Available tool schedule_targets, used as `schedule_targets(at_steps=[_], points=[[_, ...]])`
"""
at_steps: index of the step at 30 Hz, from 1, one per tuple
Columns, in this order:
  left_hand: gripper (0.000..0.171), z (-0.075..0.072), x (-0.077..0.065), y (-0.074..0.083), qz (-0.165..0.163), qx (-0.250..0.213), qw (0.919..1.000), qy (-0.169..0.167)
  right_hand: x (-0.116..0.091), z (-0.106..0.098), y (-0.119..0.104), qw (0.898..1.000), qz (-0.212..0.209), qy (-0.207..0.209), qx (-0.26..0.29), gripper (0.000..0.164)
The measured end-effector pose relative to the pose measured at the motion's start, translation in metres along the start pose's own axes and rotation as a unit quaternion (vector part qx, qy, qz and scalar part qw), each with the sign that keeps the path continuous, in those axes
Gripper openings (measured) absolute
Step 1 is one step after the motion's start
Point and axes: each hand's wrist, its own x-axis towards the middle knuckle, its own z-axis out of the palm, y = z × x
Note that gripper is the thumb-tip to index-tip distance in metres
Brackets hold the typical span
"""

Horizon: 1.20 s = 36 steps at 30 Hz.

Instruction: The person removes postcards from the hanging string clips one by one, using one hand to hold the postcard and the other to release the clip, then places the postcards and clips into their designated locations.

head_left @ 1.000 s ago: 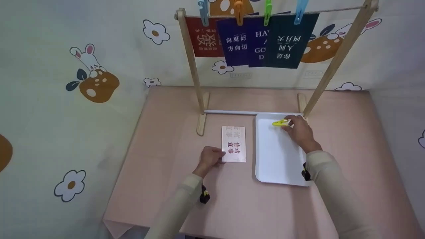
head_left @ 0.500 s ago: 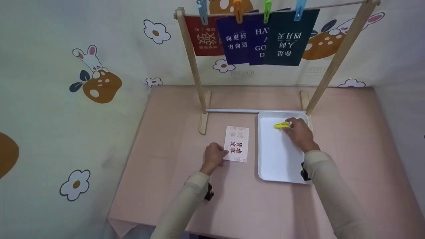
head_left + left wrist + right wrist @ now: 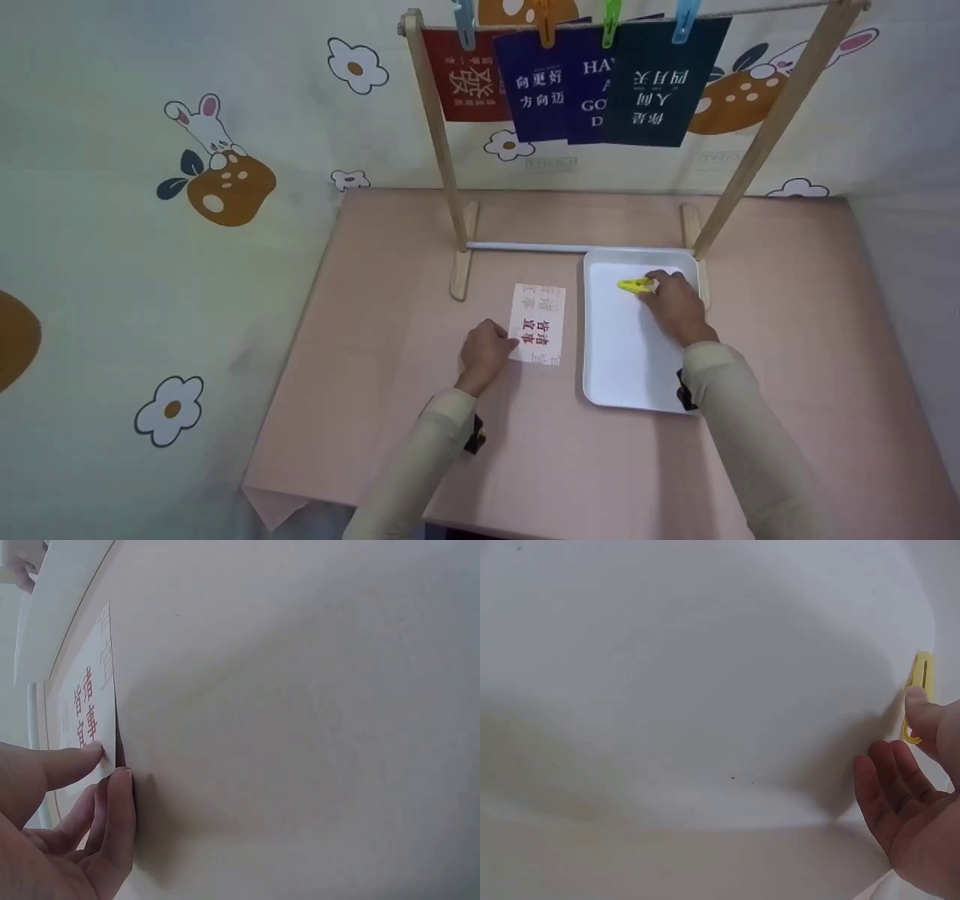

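My left hand (image 3: 485, 354) pinches the near left edge of a pale card (image 3: 538, 324) with red characters. In the left wrist view the thumb lies on top of the card (image 3: 88, 701) and the fingers are beneath, its edge slightly off the table. Over the far part of a white tray (image 3: 637, 360), my right hand (image 3: 677, 304) pinches a yellow clothespin (image 3: 634, 286), which points left. The right wrist view shows the thumb against the clothespin (image 3: 922, 675); the other fingers are loosely bent beside it.
A wooden stand (image 3: 439, 142) rises behind, with a cord across its top. Several cards hang there, including a red card (image 3: 469, 90) and a dark green card (image 3: 664, 90), held by coloured clothespins. The white bar (image 3: 532, 247) of the stand touches or nearly meets the tray's far edge.
The left hand and the card have shifted slightly right, and the card has turned a little. The right hand keeps hold of the yellow clothespin, almost in place. The view has tilted slightly.
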Motion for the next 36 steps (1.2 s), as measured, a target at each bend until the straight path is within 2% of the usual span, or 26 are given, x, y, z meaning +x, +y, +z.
schedule_targets(at_steps=[10,16,20,26,33,36], points=[[0.02,0.003,0.006,0.008,0.018,0.051,0.9985,0.01,0.003,-0.003,0.001,1.0,0.021,0.019,-0.008,0.053],[0.022,0.0,0.002,0.005,0.025,0.062,0.9978,-0.002,-0.005,-0.008,-0.007,0.999,0.033,-0.015,-0.025,0.065],[0.024,-0.01,-0.001,0.0,0.033,0.07,0.9969,-0.015,-0.016,-0.018,-0.013,0.999,0.008,-0.026,-0.034,0.071],[0.032,-0.026,-0.007,-0.003,0.037,0.048,0.9966,-0.055,-0.033,-0.036,-0.016,0.998,-0.03,-0.027,-0.05,0.07],[0.038,-0.043,-0.005,0.013,0.07,0.022,0.9947,-0.071,-0.044,-0.062,-0.023,0.993,-0.082,0.035,-0.074,0.063],[0.045,-0.054,-0.005,0.026,0.102,-0.011,0.991,-0.086,-0.048,-0.075,-0.03,0.988,-0.114,0.07,-0.082,0.059]])
